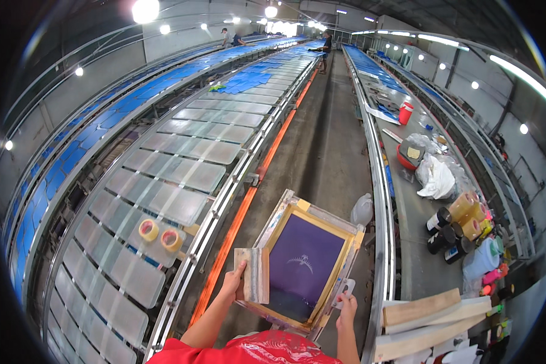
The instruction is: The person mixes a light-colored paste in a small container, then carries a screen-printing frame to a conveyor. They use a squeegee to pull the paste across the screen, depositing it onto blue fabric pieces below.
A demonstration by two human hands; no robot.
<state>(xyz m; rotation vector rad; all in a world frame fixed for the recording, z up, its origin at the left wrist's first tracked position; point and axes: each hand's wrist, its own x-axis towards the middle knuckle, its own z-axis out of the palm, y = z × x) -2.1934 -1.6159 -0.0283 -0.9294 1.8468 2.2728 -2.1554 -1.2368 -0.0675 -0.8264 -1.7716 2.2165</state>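
A screen-printing frame (pixel 353 242) with purple mesh and a pale palm-like motif is held tilted in front of me. Yellow tape lines its inner border. My left hand (pixel 232 281) is closed around a wooden squeegee (pixel 253 275), which overlaps the frame's left side. At the frame's lower right, my right hand (pixel 347 308) is closed on a small pale plate with a hole (pixel 344 290). Whether that plate is fixed to the frame, I cannot tell.
Left, a long printing table (pixel 182 165) carries grey pallets, two tape rolls (pixel 159 235) and blue fabric pieces (pixel 246 80). An orange rail (pixel 236 224) edges the aisle. The right table (pixel 406 224) holds dark jars (pixel 446 238), wooden boards (pixel 434 315) and a white plastic jug (pixel 362 209) beside it. People stand far off.
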